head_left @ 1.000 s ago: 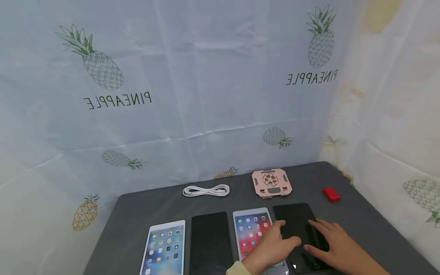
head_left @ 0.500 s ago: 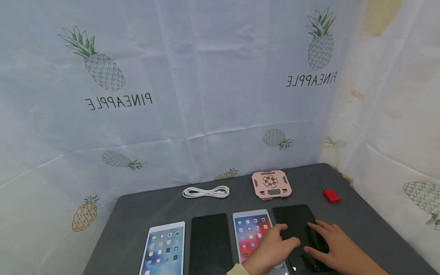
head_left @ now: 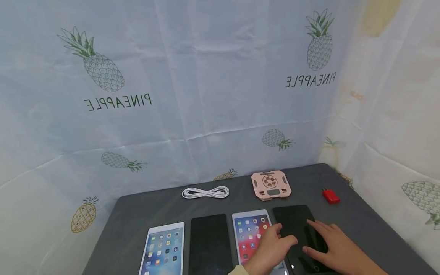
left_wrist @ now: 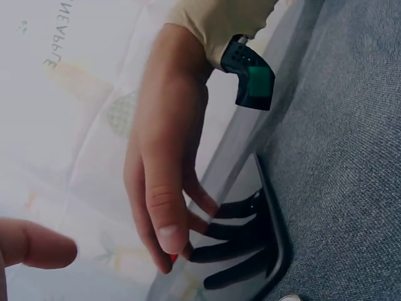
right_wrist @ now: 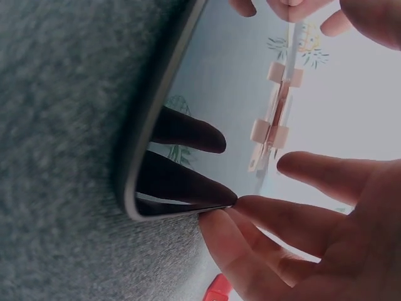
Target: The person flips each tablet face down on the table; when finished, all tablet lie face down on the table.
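Observation:
A black, glossy tablet [head_left: 292, 217] lies face up at the right of the row, a round button at its near end. My right hand [head_left: 338, 244] reaches over its right side, thumb and index finger extended at the screen. In the right wrist view the right hand's fingertips [right_wrist: 225, 244] meet the tablet's edge [right_wrist: 128, 200], mirrored in the glass. My left hand [head_left: 269, 246], fingers spread, overlaps the white tablet [head_left: 249, 223] with lit app icons, fingertips toward the black one. One left finger [left_wrist: 37, 244] shows at the left wrist view's corner.
Left of these lie another dark tablet [head_left: 210, 244] and a lit white tablet [head_left: 163, 248]. Behind them are a coiled white cable [head_left: 205, 192], a pink stand [head_left: 270, 185] and a red charger plug [head_left: 331, 196]. A pineapple-print curtain [head_left: 220, 76] backs the grey table [head_left: 148, 208].
My left hand has shifted slightly left, its fingertips drawing back a little over the black tablet. The right hand and the tablets keep their places.

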`<state>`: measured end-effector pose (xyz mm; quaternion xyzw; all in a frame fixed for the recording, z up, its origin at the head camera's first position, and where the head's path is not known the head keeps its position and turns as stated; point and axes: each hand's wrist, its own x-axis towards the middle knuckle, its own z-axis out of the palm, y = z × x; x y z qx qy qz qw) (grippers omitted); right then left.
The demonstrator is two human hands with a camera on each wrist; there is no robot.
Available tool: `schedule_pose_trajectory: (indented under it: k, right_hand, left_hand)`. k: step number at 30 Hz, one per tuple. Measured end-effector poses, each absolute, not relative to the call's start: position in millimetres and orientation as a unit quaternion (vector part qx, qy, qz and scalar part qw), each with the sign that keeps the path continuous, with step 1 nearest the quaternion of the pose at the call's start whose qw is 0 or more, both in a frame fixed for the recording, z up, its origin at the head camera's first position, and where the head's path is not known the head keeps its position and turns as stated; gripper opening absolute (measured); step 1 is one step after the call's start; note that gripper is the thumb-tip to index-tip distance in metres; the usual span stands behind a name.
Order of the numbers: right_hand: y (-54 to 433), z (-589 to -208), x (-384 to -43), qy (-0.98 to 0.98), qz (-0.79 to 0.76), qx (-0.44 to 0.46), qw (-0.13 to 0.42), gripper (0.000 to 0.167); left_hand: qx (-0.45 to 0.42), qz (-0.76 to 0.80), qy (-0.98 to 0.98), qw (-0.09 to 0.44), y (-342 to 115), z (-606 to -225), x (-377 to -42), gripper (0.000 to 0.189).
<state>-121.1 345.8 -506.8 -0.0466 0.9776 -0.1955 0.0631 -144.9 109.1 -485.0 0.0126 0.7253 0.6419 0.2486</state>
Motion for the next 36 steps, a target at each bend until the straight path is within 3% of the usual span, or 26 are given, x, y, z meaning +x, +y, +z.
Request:
schedule_pose_trajectory:
  k: [8,19,36]
  right_hand:
    - [341,-503,-121,0.973,-0.217,-0.022,0.082,0.095]
    - [331,-503,-125,0.969,-0.220,-0.007,0.111,0.097]
    - [317,-502,-127,0.959,-0.259,-0.025,0.111,0.090]
  left_hand:
    - [0.006,0.695,0.691,0.199,107,-476,-144,0.064]
    - [-0.022,0.737,0.636,0.227,100,-472,-148,0.071]
    - [-0.017,0.735,0.623,0.267,89,-463,-158,0.060]
